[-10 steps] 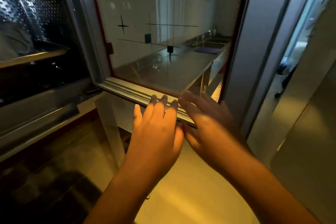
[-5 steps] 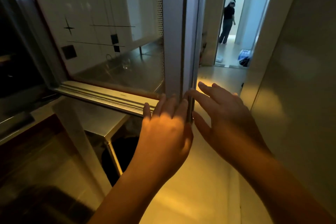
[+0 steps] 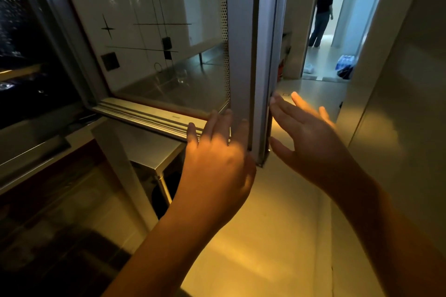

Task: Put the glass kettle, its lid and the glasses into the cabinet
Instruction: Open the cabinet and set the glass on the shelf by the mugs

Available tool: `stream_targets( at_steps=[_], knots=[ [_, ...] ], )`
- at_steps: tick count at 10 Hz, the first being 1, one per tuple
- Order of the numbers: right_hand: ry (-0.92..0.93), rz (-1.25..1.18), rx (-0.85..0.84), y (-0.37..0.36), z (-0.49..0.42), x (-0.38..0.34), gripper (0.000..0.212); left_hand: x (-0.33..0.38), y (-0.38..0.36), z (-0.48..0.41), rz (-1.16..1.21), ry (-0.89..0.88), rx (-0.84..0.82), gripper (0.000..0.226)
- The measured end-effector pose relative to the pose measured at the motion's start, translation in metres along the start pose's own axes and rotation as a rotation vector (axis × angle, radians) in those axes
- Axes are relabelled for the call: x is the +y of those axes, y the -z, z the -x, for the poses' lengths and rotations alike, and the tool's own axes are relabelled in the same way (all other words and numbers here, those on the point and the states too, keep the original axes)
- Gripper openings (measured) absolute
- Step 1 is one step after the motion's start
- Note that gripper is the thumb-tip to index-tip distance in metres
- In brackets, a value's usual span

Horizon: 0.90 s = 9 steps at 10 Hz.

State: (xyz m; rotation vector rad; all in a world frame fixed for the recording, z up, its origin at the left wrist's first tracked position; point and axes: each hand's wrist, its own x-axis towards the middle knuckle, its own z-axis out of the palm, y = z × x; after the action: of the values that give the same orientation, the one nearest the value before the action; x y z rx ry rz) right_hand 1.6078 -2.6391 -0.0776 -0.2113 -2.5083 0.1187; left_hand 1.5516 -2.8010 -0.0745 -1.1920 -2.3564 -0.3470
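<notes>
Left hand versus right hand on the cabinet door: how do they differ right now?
The left hand lies with straight fingers on the front of the cabinet door at its lower corner; the right hand reaches the door's outer edge from the other side. The left hand's fingers are close together; the right hand's are spread, with the thumb wide apart. Both are open and hold nothing.

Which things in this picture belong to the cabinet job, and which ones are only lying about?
For the job: glass cabinet door; left hand, flat on its frame; right hand, open at its edge. Kettle, lid, glasses: not in view.

Only lying about: person in the doorway; pack of bottles on the floor; steel table below.
</notes>
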Motion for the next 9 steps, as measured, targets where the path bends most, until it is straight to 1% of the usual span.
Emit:
stream_targets(
  at_steps=[1, 2, 3, 4, 5, 6, 7, 8, 9],
  knots=[
    [0.065, -0.027, 0.117, -0.001, 0.007, -0.007, 0.056, 0.000, 0.004, 0.005, -0.023, -0.025, 0.036, 0.047],
    [0.106, -0.022, 0.182, 0.000, 0.015, -0.019, 0.049, 0.007, 0.020, 0.004, -0.061, 0.040, -0.038, 0.042],
    [0.153, -0.027, 0.212, 0.006, 0.018, -0.030, 0.043, 0.002, 0.028, 0.010, -0.077, 0.084, -0.030, 0.039],
    [0.183, -0.053, 0.240, 0.013, 0.017, -0.038, 0.036, -0.004, 0.033, 0.024, -0.053, 0.062, 0.061, 0.037],
    [0.210, -0.036, 0.255, 0.017, 0.013, -0.045, 0.038, -0.007, 0.040, 0.041, 0.001, 0.053, 0.137, 0.038],
    [0.262, -0.070, 0.271, 0.014, 0.011, -0.057, 0.036, -0.011, 0.048, 0.053, 0.032, 0.075, 0.204, 0.036],
    [0.294, -0.168, 0.322, 0.013, 0.012, -0.074, 0.031, -0.015, 0.058, 0.062, 0.064, 0.094, 0.247, 0.033],
    [0.344, -0.272, 0.349, 0.013, 0.016, -0.091, 0.025, -0.019, 0.073, 0.073, 0.053, 0.126, 0.266, 0.026],
    [0.424, -0.353, 0.366, 0.010, 0.018, -0.107, 0.028, -0.025, 0.085, 0.083, -0.003, 0.238, 0.283, 0.032]
  ],
)
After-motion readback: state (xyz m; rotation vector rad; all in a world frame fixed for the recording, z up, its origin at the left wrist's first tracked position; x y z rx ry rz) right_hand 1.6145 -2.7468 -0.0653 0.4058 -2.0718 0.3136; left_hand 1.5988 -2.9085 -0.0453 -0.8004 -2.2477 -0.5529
